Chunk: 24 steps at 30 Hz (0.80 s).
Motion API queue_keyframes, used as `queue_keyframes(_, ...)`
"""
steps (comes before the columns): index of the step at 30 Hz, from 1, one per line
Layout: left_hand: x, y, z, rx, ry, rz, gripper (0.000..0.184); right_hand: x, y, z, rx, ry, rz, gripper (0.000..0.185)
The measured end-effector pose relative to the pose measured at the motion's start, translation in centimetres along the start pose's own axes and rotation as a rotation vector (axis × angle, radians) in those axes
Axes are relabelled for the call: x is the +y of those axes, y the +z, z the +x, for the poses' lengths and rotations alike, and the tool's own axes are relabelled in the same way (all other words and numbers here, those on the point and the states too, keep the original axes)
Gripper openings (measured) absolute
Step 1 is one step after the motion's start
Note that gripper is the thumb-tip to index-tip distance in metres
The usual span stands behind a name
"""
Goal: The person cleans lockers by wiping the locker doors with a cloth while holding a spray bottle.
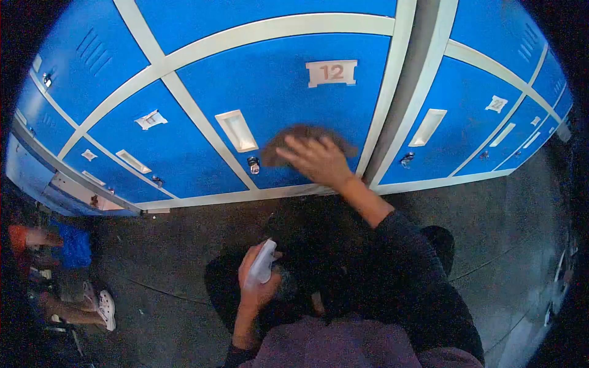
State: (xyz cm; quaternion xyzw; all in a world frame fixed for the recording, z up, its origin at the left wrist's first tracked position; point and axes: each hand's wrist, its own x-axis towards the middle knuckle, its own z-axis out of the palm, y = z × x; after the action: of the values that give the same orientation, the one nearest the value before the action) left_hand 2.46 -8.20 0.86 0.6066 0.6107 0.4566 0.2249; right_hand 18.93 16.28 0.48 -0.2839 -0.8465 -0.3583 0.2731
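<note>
My right hand (316,161) presses a brown cloth (310,136) against the blue locker door (282,67) labelled 12. The cloth lies under its fingers, a little blurred, to the right of the door's lock (253,164) and pale recessed handle (237,130). Lower down, in front of my body, my left hand (257,287) is wrapped round a whitish spray bottle (262,262). The bottle's head points up and its lower part is dark and hard to make out.
More blue lockers (454,116) stand to both sides, with an open compartment (76,187) at the lower left. On the dark floor (165,257) a thin line or cable runs. Another person's leg (80,314) with a white shoe (107,310) and a blue item (75,246) are at the left.
</note>
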Motion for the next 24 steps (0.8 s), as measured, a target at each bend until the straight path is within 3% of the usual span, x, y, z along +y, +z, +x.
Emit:
queue_keyframes(2, 0.4, -0.1, 0.1, -0.014, -0.010, 0.038, 0.048, -1.9, 2.8, -4.1, -0.108, -0.164, -0.107, 0.058)
queue_keyframes(7, 1.2, -0.4, -0.3, -0.032, 0.035, 0.118, 0.049, -4.2, 6.4, -10.2, -0.148, -0.114, 0.063, 0.057)
queue_keyframes(11, 1.6, -0.3, -0.7, -0.003, 0.097, 0.094, 0.050, -3.0, 3.1, -7.6, -0.176, -0.124, -0.067, 0.056)
queue_keyframes(14, 0.5, 0.0, -0.9, -0.033, 0.094, 0.103, 0.051, -1.4, -0.7, -1.6, -0.121, 0.064, 0.137, 0.055)
queue_keyframes(20, 1.1, -0.2, -0.5, -0.054, -0.002, 0.117, 0.049, 3.8, -7.5, 11.6, 0.308, 0.168, 0.001, 0.051)
queue_keyframes(24, 1.4, -0.4, -0.2, -0.027, 0.026, 0.145, 0.048, 4.2, -9.1, 15.8, 0.479, 0.240, 0.121, 0.050)
